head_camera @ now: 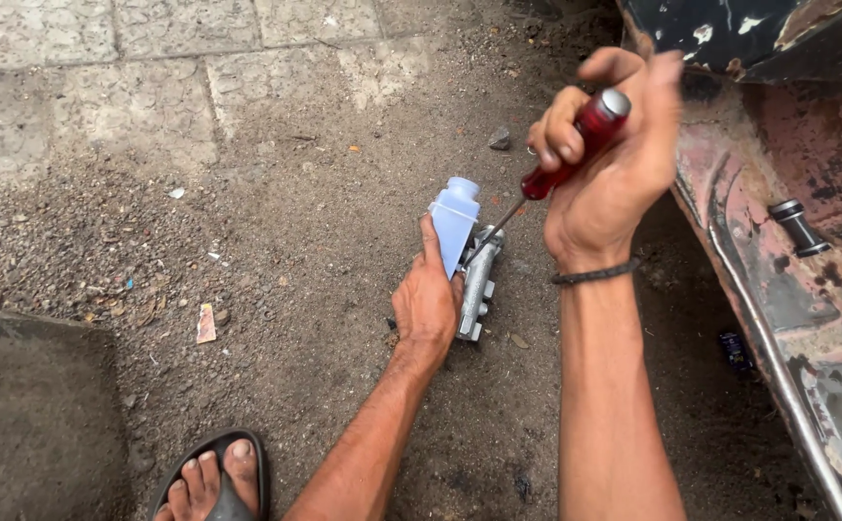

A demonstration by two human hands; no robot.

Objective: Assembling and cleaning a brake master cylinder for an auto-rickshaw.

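Down low: left hand [428, 304] pressed on a metal cylinder [478, 280] lying on the dirt ground [325, 289], fingers [430, 241] wrapped around the part, thumb up along a pale blue plastic reservoir [456, 220] mounted on its top. Cylinder near frame centre, just beside the rusty vehicle body [787, 193] at right, lengthwise roughly toward the camera. Right hand [609, 159] raised above and right of it, fingers [564, 135] clamped on the red handle of a screwdriver [566, 159]; metal cap of the handle up by the thumb, thin shaft angled down-left, tip at the joint between reservoir and cylinder. Cannot tell whether tip actually inside a slot. Black cord bracelet [595, 275] on right wrist. Bare foot in black sandal [217, 478] at bottom left. Paving slabs [151, 58] at top left, small stone [500, 140] near them, scrap of paper [206, 323] on the dirt left of the arm. Black knob [797, 224] sticking out of the body panel at right.
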